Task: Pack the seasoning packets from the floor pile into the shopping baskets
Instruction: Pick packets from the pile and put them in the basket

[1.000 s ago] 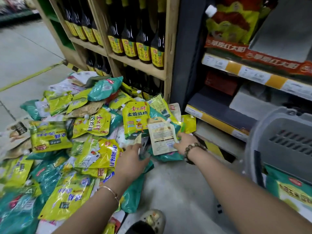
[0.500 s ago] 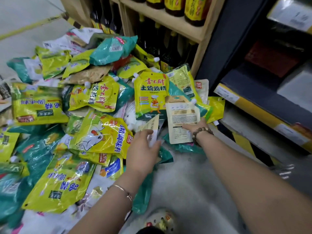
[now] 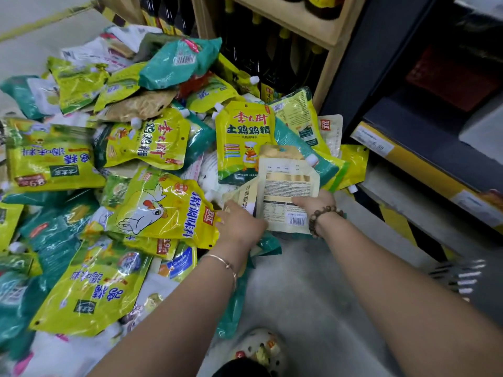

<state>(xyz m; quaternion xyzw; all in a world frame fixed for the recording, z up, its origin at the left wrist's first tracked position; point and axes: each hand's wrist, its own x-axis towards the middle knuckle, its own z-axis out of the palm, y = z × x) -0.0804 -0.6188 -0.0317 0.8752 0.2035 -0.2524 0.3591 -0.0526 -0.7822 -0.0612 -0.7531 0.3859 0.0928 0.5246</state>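
Note:
A pile of seasoning packets (image 3: pixel 141 148), yellow, green and teal, covers the floor on the left and centre. My right hand (image 3: pixel 313 204) holds a beige packet (image 3: pixel 285 186) with its printed back and barcode facing me, at the pile's right edge. My left hand (image 3: pixel 241 227) grips a second beige packet (image 3: pixel 243 195) just left of it, next to a yellow packet with a white chicken (image 3: pixel 160 210). No shopping basket shows in the frame.
A wooden shelf (image 3: pixel 324 36) of dark bottles stands behind the pile. A dark shelf unit with yellow price strips (image 3: pixel 408 164) runs along the right. Bare grey floor (image 3: pixel 313 295) lies between my arms. A patterned shoe (image 3: pixel 261 349) is at the bottom.
The view tilted down and the grey basket at the right left the frame. Both hands closed in on the beige packets; the left hand took hold of the second one.

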